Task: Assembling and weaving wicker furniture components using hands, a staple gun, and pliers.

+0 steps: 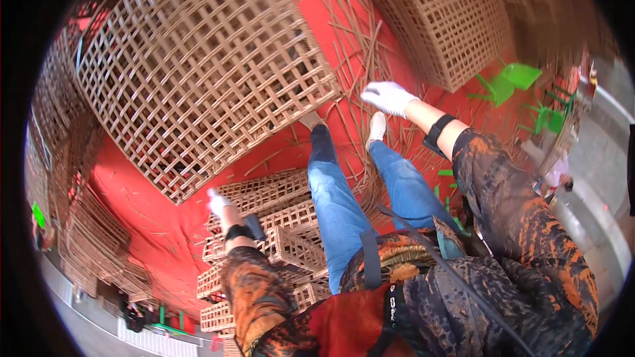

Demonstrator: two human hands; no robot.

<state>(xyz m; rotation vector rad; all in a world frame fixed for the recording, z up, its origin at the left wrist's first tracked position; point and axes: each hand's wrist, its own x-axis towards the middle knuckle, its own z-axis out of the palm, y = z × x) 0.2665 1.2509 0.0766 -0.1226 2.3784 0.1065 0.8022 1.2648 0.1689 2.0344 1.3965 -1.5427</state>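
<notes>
1. Large lattice panel (198, 73): woven cane or rattan strips, tan, matt, rough.
2. Loose strips (360, 59): the same dry, fibrous cane.
3. Small lattice pieces (278, 225): the same weave, stacked.
4. Floor cover (152, 218): red, matt, smooth.
5. Left hand (217, 203) and right hand (387, 97): white knitted cloth gloves.
6. Jeans (340, 205): blue denim.
7. Stools (506, 82): green glossy plastic.

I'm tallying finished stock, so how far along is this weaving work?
Done: large woven lattice panels lie on the red floor, and smaller woven pieces are stacked by the legs. In hand: nothing visible; the gloved right hand and left hand look empty. Left: loose cane strips remain unwoven.
</notes>
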